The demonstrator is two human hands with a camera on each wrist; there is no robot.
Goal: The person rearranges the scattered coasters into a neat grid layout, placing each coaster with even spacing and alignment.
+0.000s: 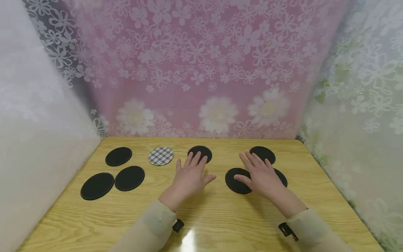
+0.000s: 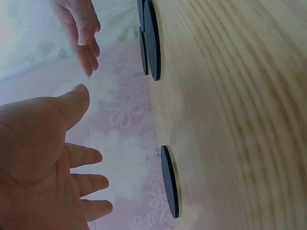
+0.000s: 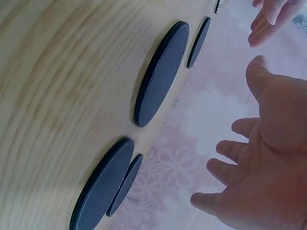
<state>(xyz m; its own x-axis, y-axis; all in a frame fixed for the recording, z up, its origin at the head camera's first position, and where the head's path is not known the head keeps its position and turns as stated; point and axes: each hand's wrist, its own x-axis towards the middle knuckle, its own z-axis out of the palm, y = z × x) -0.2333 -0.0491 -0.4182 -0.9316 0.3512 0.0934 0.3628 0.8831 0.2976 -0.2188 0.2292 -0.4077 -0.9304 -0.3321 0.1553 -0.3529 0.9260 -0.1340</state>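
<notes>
A: Count on the wooden table (image 1: 63, 224)?

B: Eight in all: seven black discs (image 1: 118, 156) and one plaid disc (image 1: 161, 156). By a clock centred on the tabletop, twelve at the far edge: three black between nine and ten, the plaid between ten and eleven, one lone black disc (image 1: 205, 150) at twelve, three more black between two and three.

A: And the hands?

B: Two, bare, both raised above the wood. Left hand (image 1: 190, 178) with fingertips across the lone black disc as seen from the head, but apart from it in the left wrist view. Right hand (image 1: 262, 176) above the three-o'clock trio (image 1: 236, 186), pointed toward eleven.

A: Fingers?

B: Apart on the left, straight and spread, thumb out toward two. Straight on the right as well, parted in the right wrist view, thumb toward ten.

A: Spacing?

B: In the nine-o'clock trio (image 1: 129, 178), two side by side, contact too fine to call; the third just beyond, toward twelve. In the opposite trio, one partly hidden behind the right hand.

A: Surroundings?

B: One pink floral curtain (image 1: 176, 77) at twelve, with three large daisies (image 1: 218, 113); two pale hangings (image 1: 47, 140) at nine and three; two pale sleeves (image 1: 157, 222) at seven and five.
</notes>
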